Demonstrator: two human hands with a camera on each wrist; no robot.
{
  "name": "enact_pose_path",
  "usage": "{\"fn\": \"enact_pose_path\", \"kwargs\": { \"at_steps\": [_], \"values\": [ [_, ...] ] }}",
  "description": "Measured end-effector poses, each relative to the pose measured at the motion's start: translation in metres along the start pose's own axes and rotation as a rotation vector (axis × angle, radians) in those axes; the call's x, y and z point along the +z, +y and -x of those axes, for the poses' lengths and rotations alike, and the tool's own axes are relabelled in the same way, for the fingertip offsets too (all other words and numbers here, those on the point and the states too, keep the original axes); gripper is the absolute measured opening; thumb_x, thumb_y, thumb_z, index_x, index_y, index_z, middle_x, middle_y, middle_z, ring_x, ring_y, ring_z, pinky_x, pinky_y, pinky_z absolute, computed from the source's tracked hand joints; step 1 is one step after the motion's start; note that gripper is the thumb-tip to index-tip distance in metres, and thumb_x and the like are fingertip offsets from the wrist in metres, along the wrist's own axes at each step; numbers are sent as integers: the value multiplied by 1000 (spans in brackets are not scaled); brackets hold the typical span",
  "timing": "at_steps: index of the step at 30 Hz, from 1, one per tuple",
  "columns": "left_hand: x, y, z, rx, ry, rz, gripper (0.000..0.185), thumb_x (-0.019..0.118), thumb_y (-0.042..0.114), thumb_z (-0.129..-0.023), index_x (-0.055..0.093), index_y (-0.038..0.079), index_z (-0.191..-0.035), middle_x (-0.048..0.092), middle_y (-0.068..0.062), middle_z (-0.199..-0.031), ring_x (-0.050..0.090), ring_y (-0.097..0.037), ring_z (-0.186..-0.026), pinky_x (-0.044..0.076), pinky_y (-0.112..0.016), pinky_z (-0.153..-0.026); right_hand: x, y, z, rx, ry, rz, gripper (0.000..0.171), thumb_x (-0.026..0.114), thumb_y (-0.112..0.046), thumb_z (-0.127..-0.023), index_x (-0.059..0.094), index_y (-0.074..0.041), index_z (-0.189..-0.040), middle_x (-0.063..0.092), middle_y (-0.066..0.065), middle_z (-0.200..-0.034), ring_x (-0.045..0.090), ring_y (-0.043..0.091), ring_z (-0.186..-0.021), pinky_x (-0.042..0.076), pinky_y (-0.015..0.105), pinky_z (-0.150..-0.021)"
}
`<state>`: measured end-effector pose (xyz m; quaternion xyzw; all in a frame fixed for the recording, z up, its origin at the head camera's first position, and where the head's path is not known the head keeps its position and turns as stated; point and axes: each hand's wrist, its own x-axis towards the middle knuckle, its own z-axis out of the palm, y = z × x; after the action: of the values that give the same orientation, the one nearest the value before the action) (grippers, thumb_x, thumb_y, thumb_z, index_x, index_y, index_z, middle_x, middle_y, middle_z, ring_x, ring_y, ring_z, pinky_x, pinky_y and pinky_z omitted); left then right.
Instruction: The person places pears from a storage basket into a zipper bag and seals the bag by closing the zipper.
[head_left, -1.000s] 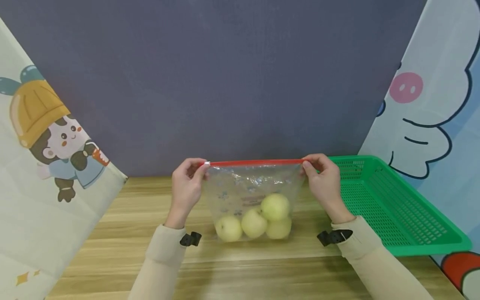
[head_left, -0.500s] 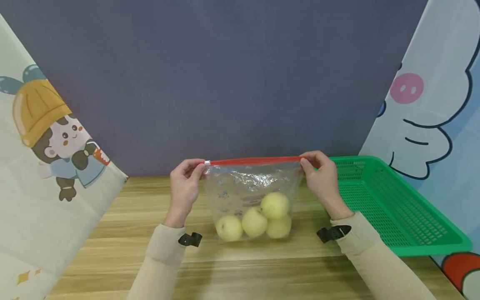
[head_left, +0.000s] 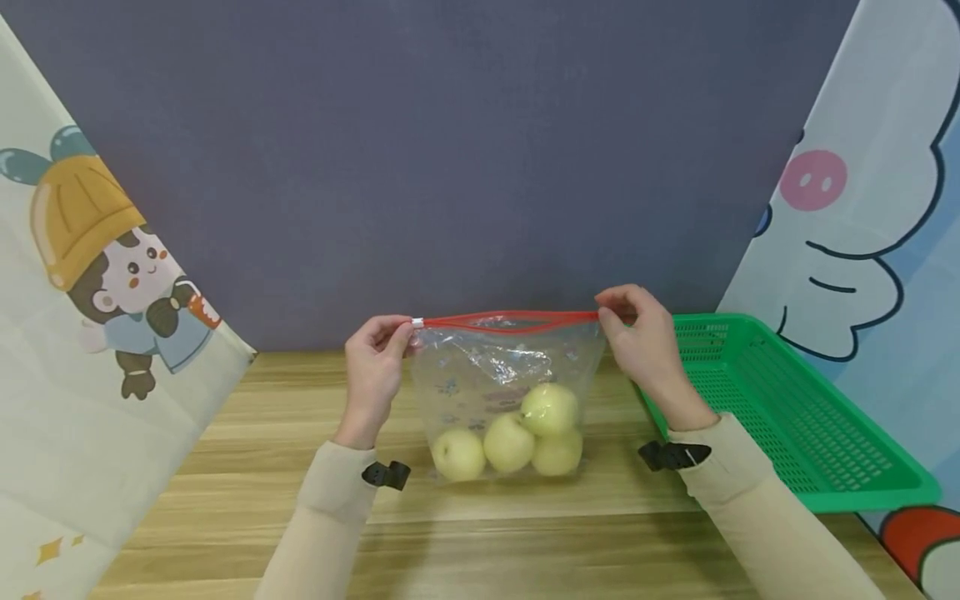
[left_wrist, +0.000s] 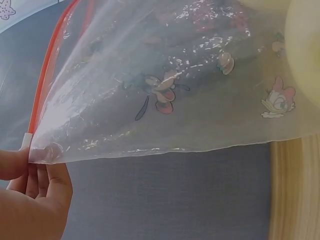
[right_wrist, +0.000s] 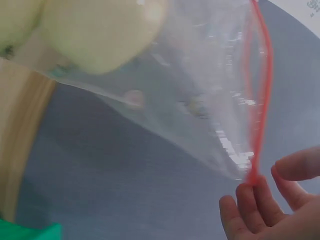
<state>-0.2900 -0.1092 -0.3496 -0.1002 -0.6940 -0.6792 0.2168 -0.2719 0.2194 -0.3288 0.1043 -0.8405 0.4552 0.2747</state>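
Note:
A clear zip bag with a red zip strip stands on the wooden table, holding several pale yellow-green round fruits. At its upper left corner my left hand pinches the bag beside the white slider. My right hand is at the opposite corner. In the right wrist view, fingertips touch that corner, while thumb and forefinger are off the plastic. The two red strips bow apart in the middle. Cartoon prints show on the bag in the left wrist view.
A green plastic basket stands at the right, partly behind my right forearm. The wooden table extends in front of the bag. A dark grey backdrop rises behind, with cartoon-printed cloths on both sides.
The red strips have parted in the middle, where they lay together before. My right hand has moved slightly up, and its grip on the corner has loosened. The left hand keeps its pinch.

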Motion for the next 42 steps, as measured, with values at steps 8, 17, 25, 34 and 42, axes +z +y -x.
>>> {"fn": "enact_pose_path", "kwargs": {
  "at_steps": [8,17,25,34,42],
  "values": [
    [-1,0,0,-15,11,7,15,64,4,-100,66,-7,-110,67,-13,-99,66,-14,-79,62,-24,-73,4,-28,-9,-166,-47,75,15,61,-3,-97,69,0,-110,63,15,-111,56,33,-107,47,50,-91],
    [-1,1,1,-14,9,34,15,64,2,-99,65,-8,-109,67,-17,-100,66,-13,-79,62,-26,-74,17,-54,-18,-235,-183,143,21,66,-11,-95,70,-2,-113,64,13,-117,54,34,-113,45,54,-98],
    [-1,1,2,-24,2,43,15,64,0,-98,65,-8,-111,67,-16,-99,66,-14,-78,63,-27,-75,34,-74,-21,-227,-293,197,29,66,-20,-97,68,-5,-121,62,11,-124,52,32,-119,47,52,-98],
    [-3,4,2,-4,-10,42,15,65,0,-98,65,-9,-110,66,-20,-101,65,-13,-77,62,-26,-72,54,-96,-22,-231,-376,207,37,68,-30,-98,65,-8,-128,61,7,-129,52,27,-120,49,47,-99],
    [-4,5,2,0,-9,78,16,65,0,-97,64,-10,-109,67,-16,-97,66,-13,-76,62,-26,-72,70,-112,-24,-229,-408,178,39,66,-33,-99,64,-9,-130,61,4,-128,54,23,-118,51,44,-98]
  ]
}}
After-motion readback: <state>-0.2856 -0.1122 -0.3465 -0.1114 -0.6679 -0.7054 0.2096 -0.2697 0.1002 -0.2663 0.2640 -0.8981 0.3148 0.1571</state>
